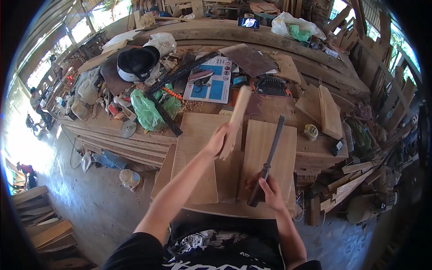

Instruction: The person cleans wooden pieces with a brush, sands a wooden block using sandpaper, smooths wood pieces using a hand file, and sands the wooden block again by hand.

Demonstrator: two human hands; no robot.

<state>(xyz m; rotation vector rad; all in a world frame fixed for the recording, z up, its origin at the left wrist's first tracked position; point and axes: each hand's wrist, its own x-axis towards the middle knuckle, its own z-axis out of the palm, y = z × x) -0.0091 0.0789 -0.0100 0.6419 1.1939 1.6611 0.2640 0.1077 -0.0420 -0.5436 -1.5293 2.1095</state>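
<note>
My left hand [218, 141] is closed round the lower part of a pale wooden stick [240, 105], which is held up at a slant. In my right hand [271, 194] is a chisel [276, 137] with a dark handle and a long, narrow metal blade pointing away from me. Below both hands lie flat wooden boards, a left board [193, 162] and a right board [285, 153], side by side with a darker gap between them. The chisel is over the right board; whether its blade touches the wood I cannot tell.
Behind the boards, the cluttered bench holds a black framing square [164, 112], green plastic bag [146, 110], printed sheet [218, 94], cap [135, 63] and small jar [310, 132]. A phone [248, 23] stands at the back. Scrap wood [348, 189] is piled at right.
</note>
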